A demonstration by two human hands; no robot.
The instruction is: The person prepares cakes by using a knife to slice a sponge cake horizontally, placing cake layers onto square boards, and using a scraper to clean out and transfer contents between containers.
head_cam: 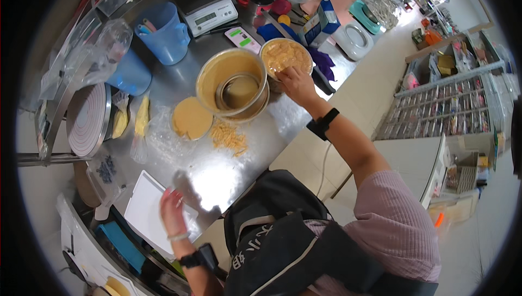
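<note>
With its fingers bent at the near rim, my right hand (294, 84) touches a round container of orange-yellow food under clear film (285, 56); whether it pinches the film I cannot tell. My left hand (173, 208) is raised over a white tray or box lid (149, 210), fingers apart, seemingly holding nothing. Between the hands, a large round metal tin (204, 80) holds a smaller metal ring (228, 82). Beside it lie a round yellow cake layer (191, 117) and a heap of yellow shreds (229, 138), on the steel table.
Two filled piping bags (142, 116) lie at the left, near a round turntable (87, 118). Blue plastic jugs (165, 35), a digital scale (212, 14), a phone (242, 40) and a blue-white carton (320, 23) stand or lie beyond the tin. A black-handled knife (322, 82) lies near the table's right edge.
</note>
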